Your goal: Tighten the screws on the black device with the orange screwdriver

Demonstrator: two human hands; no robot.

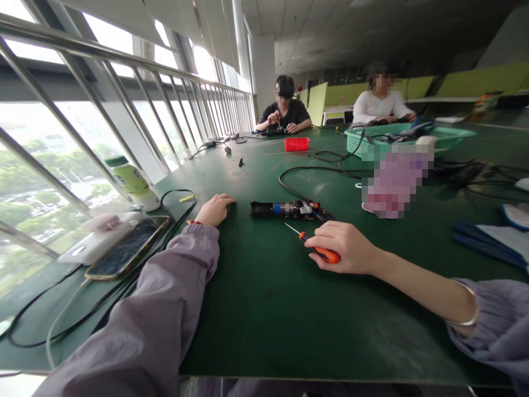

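Note:
My right hand point(343, 248) is closed around a screwdriver point(326, 254) with an orange and black handle. Its thin metal shaft points up and to the left, short of a black cylindrical device point(285, 209). That device lies on its side on the green table, with a blue band along the body, exposed parts at its right end and a black cable leading away behind. To the left of it, my left hand point(215, 209) rests on the tabletop, fingers stretched out and holding nothing. A small gap separates those fingertips from the device.
On the left are a phone point(130, 248), a white box point(97, 240), a green-capped bottle point(131, 182) and loose cables. A red tray point(296, 144) and a green basket point(355, 142) stand farther back. Gloves point(494, 242) lie right. Two people sit across the table.

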